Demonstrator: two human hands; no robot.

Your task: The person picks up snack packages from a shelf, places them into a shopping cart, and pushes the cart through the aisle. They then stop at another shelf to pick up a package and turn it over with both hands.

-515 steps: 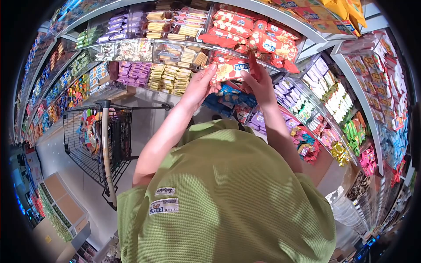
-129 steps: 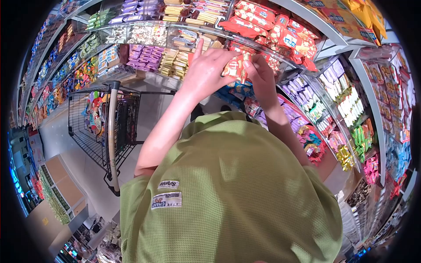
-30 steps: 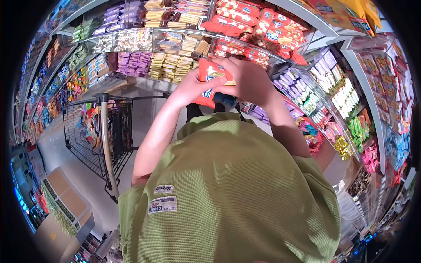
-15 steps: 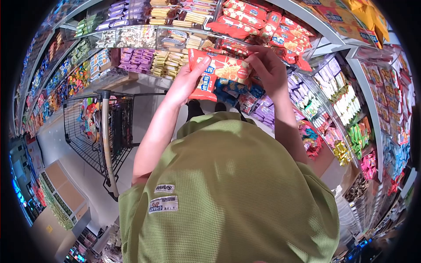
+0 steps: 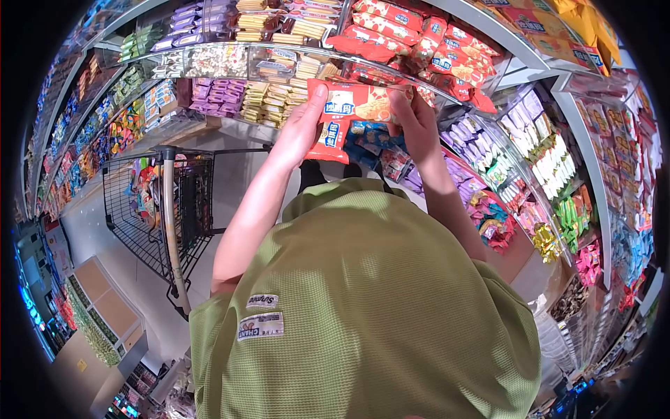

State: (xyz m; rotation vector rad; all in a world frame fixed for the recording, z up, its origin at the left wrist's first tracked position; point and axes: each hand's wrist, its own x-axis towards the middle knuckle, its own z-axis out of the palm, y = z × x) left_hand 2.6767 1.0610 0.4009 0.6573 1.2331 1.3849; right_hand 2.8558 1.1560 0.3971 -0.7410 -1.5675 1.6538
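Both hands are raised in front of me at the shelf. My left hand [image 5: 300, 130] is closed on the left end of a red snack packet [image 5: 364, 105] with white and blue lettering, its thumb on top. A second red packet [image 5: 328, 145] hangs down below it, by the same hand. My right hand [image 5: 417, 126] pinches the right end of the upper packet, with the thumb across its front. Just beyond my hands is a shelf bin of matching red packets [image 5: 391, 31].
To my left stands a black wire shopping cart [image 5: 157, 230] with colourful packets inside. Curving shelves hold bins of purple packets [image 5: 216, 96], yellow packets [image 5: 271, 103] and white packets [image 5: 551, 167]. Blue packets [image 5: 370, 133] sit low behind my hands.
My right hand has lowered slightly and moved left, from fingers at the packet's upper right corner to a thumb grip on its right end. The upper packet now lies flatter.
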